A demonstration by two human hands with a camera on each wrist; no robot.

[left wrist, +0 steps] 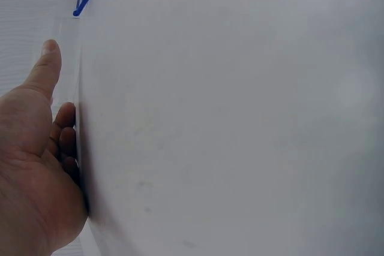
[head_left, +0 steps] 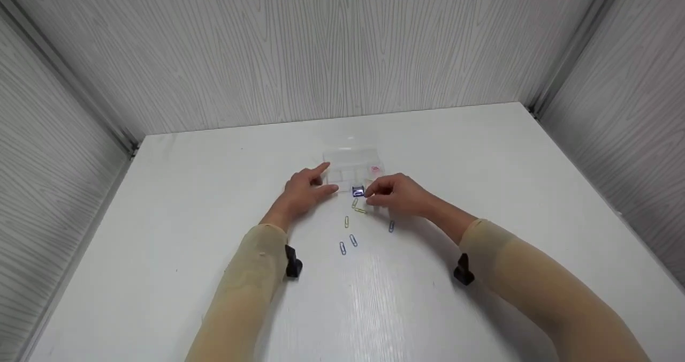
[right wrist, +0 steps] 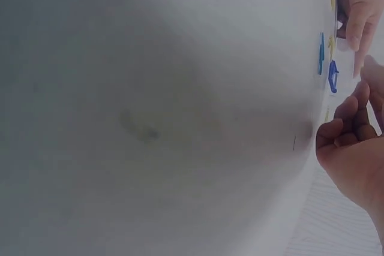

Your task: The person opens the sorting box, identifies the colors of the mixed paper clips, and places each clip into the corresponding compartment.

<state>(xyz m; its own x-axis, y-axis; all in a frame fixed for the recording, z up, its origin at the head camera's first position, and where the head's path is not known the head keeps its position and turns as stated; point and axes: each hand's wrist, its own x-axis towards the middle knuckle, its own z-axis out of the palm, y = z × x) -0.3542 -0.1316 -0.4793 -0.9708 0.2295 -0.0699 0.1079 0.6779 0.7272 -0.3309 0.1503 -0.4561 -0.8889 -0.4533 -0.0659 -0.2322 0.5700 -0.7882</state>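
A clear plastic compartment box (head_left: 336, 175) stands on the white table, with a small pink item (head_left: 375, 169) in its right part. My left hand (head_left: 305, 191) rests at the box's left side, index finger at the left wall and straight thumb along the front edge. A small shiny blue piece (head_left: 358, 191) is at the box's front. Just right of it is my right hand (head_left: 398, 195), fingers bent and thumb near the index fingertip; I cannot tell whether something is between them. Yellow paper clips (head_left: 360, 210) lie close by, in front of the box.
Blue paper clips (head_left: 343, 248) lie nearer to me, one of them (head_left: 392, 226) below my right hand. The white table (head_left: 214, 190) runs back to a wood-grain panel (head_left: 321, 51), with side panels left and right. Black wrist mounts (head_left: 293, 263) sit on both sleeves.
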